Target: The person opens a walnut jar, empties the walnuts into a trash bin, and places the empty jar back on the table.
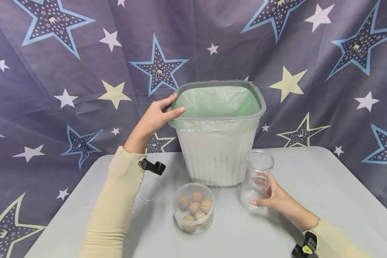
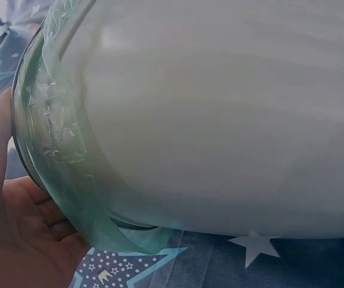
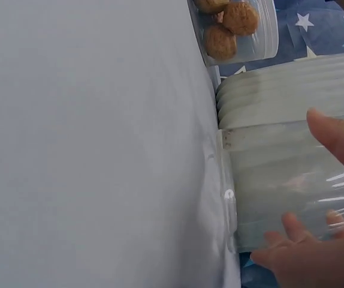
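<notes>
Head view: a white ribbed bin (image 1: pixel 216 154) with a grey rim and a green liner bag (image 1: pixel 217 102) stands upright on the grey table (image 1: pixel 325 186), taken here as the landmark. The left hand (image 1: pixel 154 120) grips the bin's rim on its left side, thumb laid along the rim's top, fingers curled over the outer edge. Just in front of the bin, to its right, an empty clear jar (image 1: pixel 256 179) stands upright; the right hand (image 1: pixel 274 197) holds it from the near right, fingers loosely curved round the wall. In front of the bin's centre stands a clear container of walnuts (image 1: pixel 193 208); a clear lid (image 1: pixel 150 190) lies flat left of that. Left wrist view: the palm (image 2: pixel 22 240) sits beneath the bin's rim with the liner's fold against it. Right wrist view: fingertips (image 3: pixel 340 141) touch the jar's wall; the bin's ribs show just behind.
</notes>
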Tool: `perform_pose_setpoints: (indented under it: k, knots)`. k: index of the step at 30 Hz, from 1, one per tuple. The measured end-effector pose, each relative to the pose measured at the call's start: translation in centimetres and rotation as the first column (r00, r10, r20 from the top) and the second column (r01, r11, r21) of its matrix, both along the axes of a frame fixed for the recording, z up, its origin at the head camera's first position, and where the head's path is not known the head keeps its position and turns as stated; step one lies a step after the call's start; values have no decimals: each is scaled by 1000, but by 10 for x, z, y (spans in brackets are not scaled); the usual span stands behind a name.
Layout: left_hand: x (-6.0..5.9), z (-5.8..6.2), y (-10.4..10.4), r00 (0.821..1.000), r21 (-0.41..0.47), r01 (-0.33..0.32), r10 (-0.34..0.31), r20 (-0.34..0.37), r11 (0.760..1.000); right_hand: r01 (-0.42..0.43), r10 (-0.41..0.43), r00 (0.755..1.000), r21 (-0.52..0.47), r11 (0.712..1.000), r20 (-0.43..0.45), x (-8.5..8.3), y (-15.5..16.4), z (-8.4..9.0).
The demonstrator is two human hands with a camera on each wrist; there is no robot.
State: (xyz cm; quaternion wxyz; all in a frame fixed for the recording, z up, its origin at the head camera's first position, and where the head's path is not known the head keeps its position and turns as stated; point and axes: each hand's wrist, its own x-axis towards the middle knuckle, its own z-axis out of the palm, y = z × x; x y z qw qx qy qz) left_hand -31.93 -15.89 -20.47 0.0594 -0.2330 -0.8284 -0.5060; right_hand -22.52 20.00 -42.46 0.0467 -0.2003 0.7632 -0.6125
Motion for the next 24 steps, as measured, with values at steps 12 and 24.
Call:
perform_pose_setpoints:
  k: [12,24]
  knots:
    - [2,1,0,999,-16,-13,12,-32,1000,-34,34,999,10,999,24,-4,4,-6]
    - [1,-1,0,1000,1,-16,16,-21,1000,9,-10,1000,56,998,22,-2,5,-2]
